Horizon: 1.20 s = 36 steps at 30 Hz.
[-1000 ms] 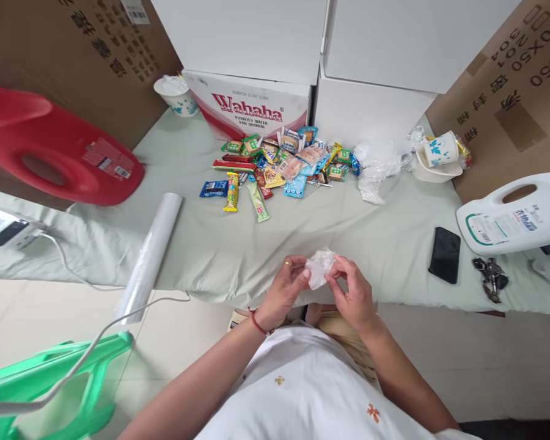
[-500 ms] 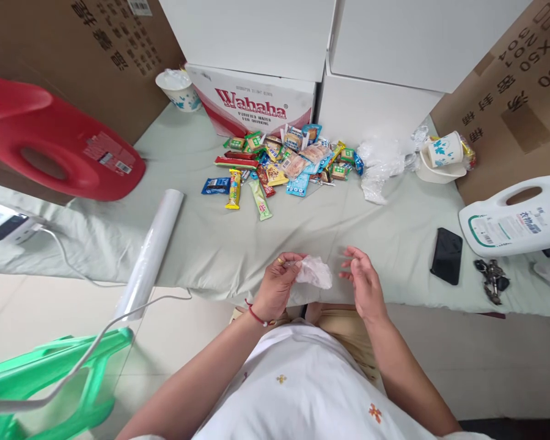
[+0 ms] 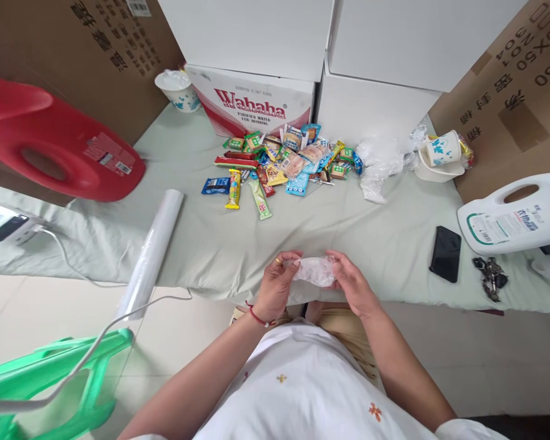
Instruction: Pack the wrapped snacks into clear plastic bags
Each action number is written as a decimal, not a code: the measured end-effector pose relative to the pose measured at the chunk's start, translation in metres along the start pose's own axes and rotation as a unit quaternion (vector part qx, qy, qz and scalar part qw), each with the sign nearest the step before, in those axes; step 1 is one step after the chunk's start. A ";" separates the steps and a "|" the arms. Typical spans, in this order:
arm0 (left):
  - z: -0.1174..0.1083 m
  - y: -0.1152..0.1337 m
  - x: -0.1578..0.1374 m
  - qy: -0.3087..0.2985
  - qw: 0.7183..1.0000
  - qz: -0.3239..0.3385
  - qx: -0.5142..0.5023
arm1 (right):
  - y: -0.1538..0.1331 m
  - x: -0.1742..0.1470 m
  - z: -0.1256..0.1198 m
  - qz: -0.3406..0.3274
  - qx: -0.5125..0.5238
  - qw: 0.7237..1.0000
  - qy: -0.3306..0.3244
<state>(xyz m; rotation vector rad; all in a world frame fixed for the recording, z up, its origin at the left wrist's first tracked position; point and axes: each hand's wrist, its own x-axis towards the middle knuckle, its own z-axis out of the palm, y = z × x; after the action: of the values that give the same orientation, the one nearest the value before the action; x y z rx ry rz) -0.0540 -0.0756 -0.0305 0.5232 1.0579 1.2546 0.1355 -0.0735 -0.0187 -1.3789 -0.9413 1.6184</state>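
Over the table's front edge I hold a crumpled piece of clear, slightly pinkish plastic film (image 3: 316, 272) between both hands. My left hand (image 3: 277, 281) pinches its left end between thumb and fingers. At the other end, my right hand (image 3: 352, 282) has its fingers closed around the film's edge. Whether anything is wrapped inside the film I cannot make out. Beyond the hands lies a pile of small wrapped snacks (image 3: 277, 177), with a green packet (image 3: 261, 198) and a yellow packet (image 3: 233, 189) at its near side.
Crumpled clear plastic (image 3: 378, 168) lies right of the snacks, beside a white bowl (image 3: 433, 171) and paper cup (image 3: 444, 150). A phone (image 3: 445, 253), keys (image 3: 490, 278) and white jug (image 3: 517, 214) are at right. A film roll (image 3: 153, 250) and red jug (image 3: 73, 143) are at left.
My right hand has moved left and taken hold of the film's right end. The film is now stretched wider between both hands; my left hand keeps its pinch.
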 end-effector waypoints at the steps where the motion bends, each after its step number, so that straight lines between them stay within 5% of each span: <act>1: 0.001 0.001 0.000 -0.010 1.000 -0.006 -0.010 | 0.000 0.000 0.002 0.008 -0.004 1.000 -0.010; 7: -0.010 0.005 0.001 -0.067 0.992 -0.088 -0.065 | -0.005 0.008 -0.007 0.060 0.114 0.991 0.034; 9: -0.016 0.005 -0.001 -0.055 0.997 -0.056 -0.015 | -0.006 0.007 -0.010 0.063 0.131 0.989 0.038; 11: -0.017 0.006 -0.003 -0.045 0.992 0.042 0.108 | -0.006 0.004 -0.010 0.051 0.120 0.991 0.043; 15: -0.009 0.008 -0.006 -0.112 0.871 0.248 0.409 | -0.003 -0.001 -0.002 0.033 0.113 0.992 0.041; 18: -0.004 0.009 -0.006 -0.145 0.818 0.276 0.484 | 0.001 0.000 0.000 0.018 0.153 0.984 0.093; 20: -0.004 0.009 -0.008 -0.163 0.828 0.269 0.464 | 0.004 0.002 -0.006 -0.005 0.177 0.973 0.145; 23: -0.007 0.011 -0.014 -0.180 0.889 0.222 0.359 | 0.008 0.003 -0.020 -0.045 0.180 0.968 0.170; 27: -0.009 0.008 -0.019 -0.122 0.974 0.094 0.167 | 0.008 -0.006 -0.034 -0.125 0.110 0.983 0.081; 32: -0.006 -0.001 -0.014 -0.064 0.994 0.023 0.081 | 0.009 -0.011 -0.026 -0.157 -0.032 0.982 -0.098; 36: -0.008 0.004 -0.008 0.019 0.997 0.039 0.069 | 0.017 -0.003 -0.022 -0.103 -0.039 0.994 -0.005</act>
<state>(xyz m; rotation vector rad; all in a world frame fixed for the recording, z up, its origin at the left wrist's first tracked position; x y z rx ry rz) -0.0628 -0.0838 -0.0278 0.6533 1.1720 1.2703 0.1559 -0.0823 -0.0358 -1.2797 -1.1260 1.4480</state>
